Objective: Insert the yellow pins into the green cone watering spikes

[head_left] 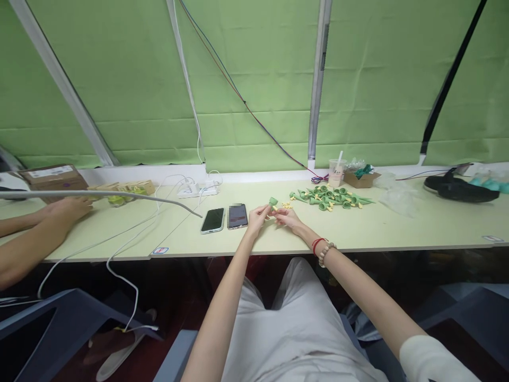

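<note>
My left hand (259,216) pinches a small green funnel-shaped piece (273,201), which points up above the fingertips. Fingers closed, my right hand (288,216) meets it from the right, at a tiny yellow piece (275,208) just below the green one. Exactly how the two pieces touch is too small to make out. Just behind my right hand lie a few loose yellow pieces (287,205). To the right spreads a pile of green funnel-shaped pieces (330,197), many with yellow bits on them.
Two phones, a white-edged one (213,220) and a dark one (237,216), lie left of my hands. Behind the pile stand a drink cup (336,172) and a small cardboard box (361,179). At left, another person's hands (69,209) work beside cables and a carton (53,179).
</note>
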The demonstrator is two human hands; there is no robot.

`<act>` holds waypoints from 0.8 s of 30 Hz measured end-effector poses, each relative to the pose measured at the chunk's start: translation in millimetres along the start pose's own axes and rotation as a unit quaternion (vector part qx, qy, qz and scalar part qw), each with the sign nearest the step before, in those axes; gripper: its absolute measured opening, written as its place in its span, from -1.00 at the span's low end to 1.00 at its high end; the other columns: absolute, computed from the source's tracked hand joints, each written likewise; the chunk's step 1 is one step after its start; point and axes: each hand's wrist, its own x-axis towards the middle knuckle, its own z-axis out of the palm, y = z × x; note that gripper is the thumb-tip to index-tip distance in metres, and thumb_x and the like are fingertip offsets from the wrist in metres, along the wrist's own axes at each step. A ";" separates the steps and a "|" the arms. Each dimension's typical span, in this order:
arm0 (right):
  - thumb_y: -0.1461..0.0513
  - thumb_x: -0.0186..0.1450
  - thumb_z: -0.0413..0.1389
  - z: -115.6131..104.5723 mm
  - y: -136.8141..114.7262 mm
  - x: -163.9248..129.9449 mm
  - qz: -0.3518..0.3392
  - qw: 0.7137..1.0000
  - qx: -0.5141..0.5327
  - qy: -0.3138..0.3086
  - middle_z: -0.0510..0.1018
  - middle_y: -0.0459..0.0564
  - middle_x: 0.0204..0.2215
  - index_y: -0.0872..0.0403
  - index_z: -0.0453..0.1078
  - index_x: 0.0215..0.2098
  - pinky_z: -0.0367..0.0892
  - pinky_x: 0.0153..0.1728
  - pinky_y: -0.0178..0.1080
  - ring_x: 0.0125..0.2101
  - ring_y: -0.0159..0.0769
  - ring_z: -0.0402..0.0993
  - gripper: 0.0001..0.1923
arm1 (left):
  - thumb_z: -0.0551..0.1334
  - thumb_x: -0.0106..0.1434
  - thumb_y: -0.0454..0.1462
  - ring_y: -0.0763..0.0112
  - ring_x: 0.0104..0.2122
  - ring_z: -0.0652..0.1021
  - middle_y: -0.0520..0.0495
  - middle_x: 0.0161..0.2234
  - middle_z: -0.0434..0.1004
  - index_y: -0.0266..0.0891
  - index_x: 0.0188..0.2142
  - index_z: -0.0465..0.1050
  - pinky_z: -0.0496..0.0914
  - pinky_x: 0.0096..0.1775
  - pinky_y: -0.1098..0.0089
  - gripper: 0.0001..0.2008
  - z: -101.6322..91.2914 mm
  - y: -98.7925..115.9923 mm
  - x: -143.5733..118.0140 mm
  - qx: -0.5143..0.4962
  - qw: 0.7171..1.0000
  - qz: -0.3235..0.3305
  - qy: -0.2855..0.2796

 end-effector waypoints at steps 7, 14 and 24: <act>0.00 0.14 0.07 -5.5 -7.0 -2.6 0.021 0.999 0.033 -0.035 0.57 0.04 -0.35 0.10 0.48 -0.35 0.27 -0.60 -0.40 -0.53 -0.41 0.42 -0.65 | 0.28 -0.03 -0.05 0.53 -0.48 0.41 -0.17 -0.20 0.54 -0.26 -0.22 0.54 0.29 -0.41 0.45 -0.57 0.0 4.2 -0.5 -0.010 1.000 0.007 0.010; 0.02 0.06 0.16 -8.2 -2.6 2.7 -0.036 0.998 -0.039 -0.014 0.55 0.02 -0.39 0.11 0.46 -0.38 0.29 -0.52 -0.38 -0.49 -0.40 0.43 -0.67 | 0.30 -0.04 -0.07 0.41 -0.38 0.47 -0.16 -0.20 0.55 -0.26 -0.23 0.54 0.33 -0.36 0.40 -0.59 0.1 3.2 1.3 0.003 1.000 0.005 0.021; 0.27 0.07 0.13 14.5 1.5 -10.6 -0.180 0.958 -0.202 0.092 0.45 -0.02 -0.45 0.07 0.29 -0.59 0.27 -0.37 -0.30 -0.39 -0.31 0.38 -0.89 | 0.30 -0.03 -0.24 0.41 -0.47 0.44 -0.07 -0.49 0.53 -0.24 -0.45 0.58 0.29 -0.33 0.39 -0.86 -6.0 -1.8 1.7 0.140 0.987 0.056 0.064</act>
